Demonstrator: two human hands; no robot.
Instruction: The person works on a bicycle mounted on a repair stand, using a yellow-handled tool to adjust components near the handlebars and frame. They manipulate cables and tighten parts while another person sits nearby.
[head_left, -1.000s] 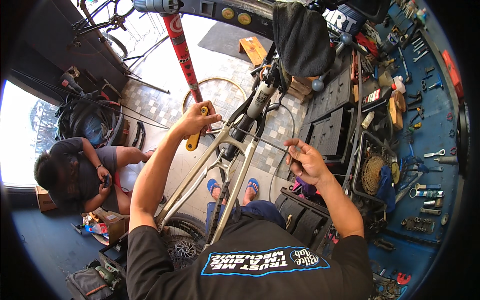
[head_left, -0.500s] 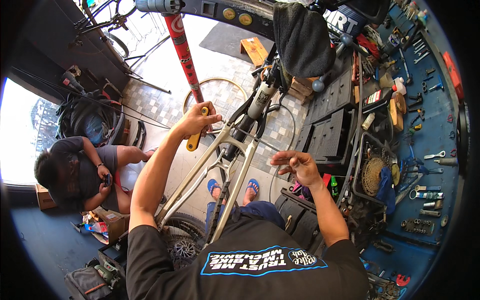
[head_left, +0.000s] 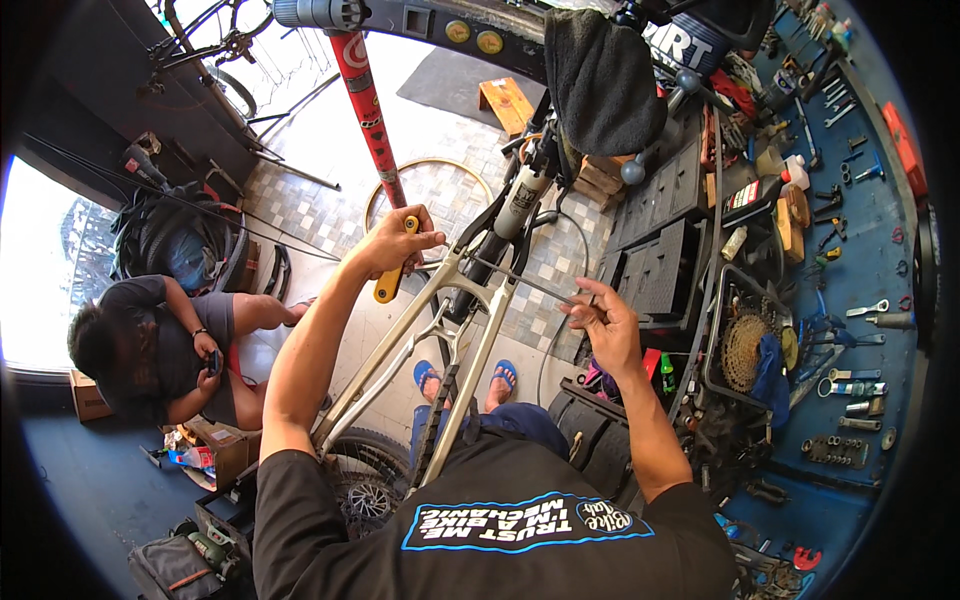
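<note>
In the head view my left hand is closed on a yellow folding multi-tool, held beside the bare tan bicycle frame. A thin dark rod runs from the frame's linkage out to the right, and my right hand pinches its outer end. A black shock lies inside the frame below the rod, and a grey fork tube rises beyond it. The rear wheel with its brake disc is low in the view.
A seated person at left holds a phone. A red stand post rises ahead, with a dark cloth hanging nearby. A blue pegboard of tools and black drawers line the right. A yellow rim lies on the floor.
My right hand's fingers spread away from the rod half a second ago and are now closed on its end again. My left hand has stayed almost in place with the yellow tool.
</note>
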